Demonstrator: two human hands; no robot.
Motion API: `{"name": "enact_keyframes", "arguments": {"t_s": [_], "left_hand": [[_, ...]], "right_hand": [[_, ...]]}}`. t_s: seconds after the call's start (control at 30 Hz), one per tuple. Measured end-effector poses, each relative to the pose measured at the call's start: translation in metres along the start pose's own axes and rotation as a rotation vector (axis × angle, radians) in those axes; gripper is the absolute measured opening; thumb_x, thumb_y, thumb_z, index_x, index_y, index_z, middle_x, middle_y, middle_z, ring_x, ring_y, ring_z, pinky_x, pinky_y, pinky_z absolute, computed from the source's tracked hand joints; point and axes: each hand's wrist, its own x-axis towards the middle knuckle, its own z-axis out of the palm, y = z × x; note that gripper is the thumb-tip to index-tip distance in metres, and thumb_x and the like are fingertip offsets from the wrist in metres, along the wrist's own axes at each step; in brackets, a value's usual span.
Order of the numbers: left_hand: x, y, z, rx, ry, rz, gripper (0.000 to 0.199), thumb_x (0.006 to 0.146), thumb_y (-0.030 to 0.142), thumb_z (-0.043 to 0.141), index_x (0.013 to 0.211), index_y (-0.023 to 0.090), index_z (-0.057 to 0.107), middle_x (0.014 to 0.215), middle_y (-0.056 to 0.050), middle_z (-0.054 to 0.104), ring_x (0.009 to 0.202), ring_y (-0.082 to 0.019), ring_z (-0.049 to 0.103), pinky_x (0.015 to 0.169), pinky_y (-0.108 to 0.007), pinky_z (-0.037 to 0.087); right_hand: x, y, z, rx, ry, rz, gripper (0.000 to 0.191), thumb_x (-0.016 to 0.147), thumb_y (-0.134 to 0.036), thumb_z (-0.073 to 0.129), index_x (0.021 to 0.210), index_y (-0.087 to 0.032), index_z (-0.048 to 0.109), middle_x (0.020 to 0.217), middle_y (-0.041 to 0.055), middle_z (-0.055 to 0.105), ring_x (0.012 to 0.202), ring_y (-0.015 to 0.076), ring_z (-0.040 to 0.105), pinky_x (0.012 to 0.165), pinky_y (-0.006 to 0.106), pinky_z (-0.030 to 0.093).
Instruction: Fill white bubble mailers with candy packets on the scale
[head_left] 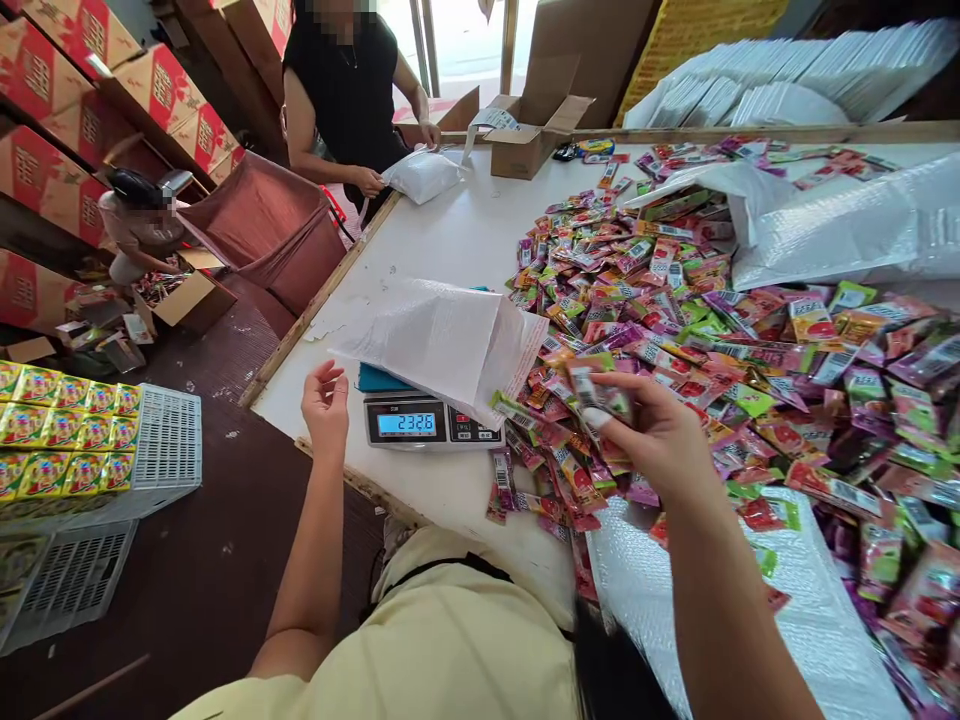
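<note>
My right hand [660,430] is closed on a few small wrapped packets [589,390], just right of the white bubble mailer [435,335]. That mailer lies on a digital scale [412,422] with its opening facing right; the display reads 2326. Raised beside the scale's left side, my left hand [326,400] has curled, parted fingers and nothing in it. A large heap of colourful packets [637,280] covers the table's right half. More packets lie against the mailer's open end.
Across the white table [442,235], a person in black handles a white parcel [424,175] near an open carton [517,150]. Other mailers [847,225] lie at the right. Crates [169,440] stand at left; another person crouches behind them.
</note>
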Motion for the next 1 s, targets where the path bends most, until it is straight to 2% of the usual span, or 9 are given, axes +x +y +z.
{"name": "enact_keyframes", "arguments": {"t_s": [0.2,0.33,0.43,0.5,0.6,0.67,0.73,0.83,1.0], "left_hand": [[-0.004,0.004,0.007,-0.035,-0.030,-0.004,0.039,0.085,0.040,0.069,0.119,0.020,0.064,0.110,-0.010,0.070,0.087,-0.015,0.065,0.075,-0.027,0.053],[-0.004,0.007,0.006,-0.025,-0.032,0.000,0.040,0.085,0.041,0.069,0.118,0.020,0.064,0.109,-0.010,0.070,0.087,-0.015,0.065,0.074,-0.027,0.053],[-0.005,0.007,0.005,-0.017,-0.028,-0.006,0.039,0.085,0.041,0.069,0.118,0.020,0.065,0.110,-0.010,0.070,0.087,-0.015,0.065,0.074,-0.027,0.053],[-0.006,0.007,0.004,-0.015,-0.029,-0.009,0.038,0.085,0.040,0.069,0.117,0.020,0.066,0.110,-0.010,0.070,0.086,-0.015,0.065,0.074,-0.027,0.053],[-0.007,0.006,0.005,0.000,-0.033,-0.011,0.037,0.086,0.040,0.069,0.116,0.020,0.066,0.110,-0.011,0.070,0.086,-0.015,0.065,0.073,-0.027,0.052],[-0.007,0.005,0.006,0.013,-0.038,-0.011,0.036,0.087,0.041,0.068,0.117,0.020,0.066,0.111,-0.011,0.070,0.087,-0.016,0.065,0.073,-0.027,0.052],[-0.007,0.005,0.008,0.023,-0.044,-0.008,0.036,0.088,0.042,0.067,0.117,0.020,0.066,0.111,-0.011,0.070,0.089,-0.016,0.066,0.073,-0.027,0.053],[-0.006,0.005,0.010,0.029,-0.052,0.001,0.037,0.088,0.043,0.067,0.118,0.021,0.066,0.111,-0.010,0.070,0.089,-0.016,0.066,0.074,-0.027,0.053],[-0.006,0.003,0.010,0.008,-0.036,-0.010,0.035,0.087,0.041,0.067,0.115,0.021,0.067,0.110,-0.010,0.071,0.089,-0.016,0.066,0.075,-0.028,0.053]], "right_hand": [[-0.017,0.007,-0.055,-0.033,0.309,0.152,0.047,0.068,-0.040,0.081,0.113,-0.034,0.070,0.091,0.0061,0.066,0.066,0.0226,0.057,0.059,0.042,0.052],[-0.015,0.023,-0.068,-0.455,0.269,0.055,0.040,0.079,-0.042,0.066,0.119,-0.037,0.071,0.084,0.0083,0.061,0.064,0.0273,0.056,0.064,0.051,0.051],[-0.008,0.035,-0.068,-0.704,0.265,-0.100,0.041,0.084,-0.031,0.055,0.121,-0.034,0.072,0.103,0.0151,0.065,0.092,0.0367,0.066,0.081,0.055,0.054],[-0.002,0.039,-0.063,-0.780,0.276,-0.160,0.042,0.086,-0.026,0.052,0.123,-0.028,0.073,0.128,0.0204,0.061,0.124,0.0420,0.059,0.097,0.059,0.050],[0.004,0.033,-0.046,-0.825,0.359,-0.217,0.037,0.087,-0.024,0.055,0.119,-0.020,0.074,0.150,0.0235,0.048,0.144,0.0438,0.042,0.114,0.064,0.037],[0.007,0.024,-0.025,-0.742,0.367,-0.256,0.032,0.089,-0.027,0.056,0.114,-0.020,0.074,0.143,0.0221,0.055,0.137,0.0405,0.050,0.112,0.062,0.040],[0.011,0.013,0.002,-0.583,0.224,-0.304,0.029,0.089,-0.028,0.055,0.110,-0.022,0.074,0.124,0.0161,0.068,0.120,0.0335,0.063,0.104,0.055,0.049],[0.023,-0.001,0.051,-0.405,-0.104,-0.331,0.032,0.086,-0.017,0.050,0.108,-0.023,0.073,0.106,0.0081,0.074,0.098,0.0244,0.069,0.091,0.042,0.055],[0.058,-0.012,0.120,-0.521,-0.356,-0.212,0.039,0.079,-0.010,0.058,0.116,-0.016,0.070,0.112,0.0176,0.071,0.094,0.0293,0.070,0.084,0.041,0.054]]}}
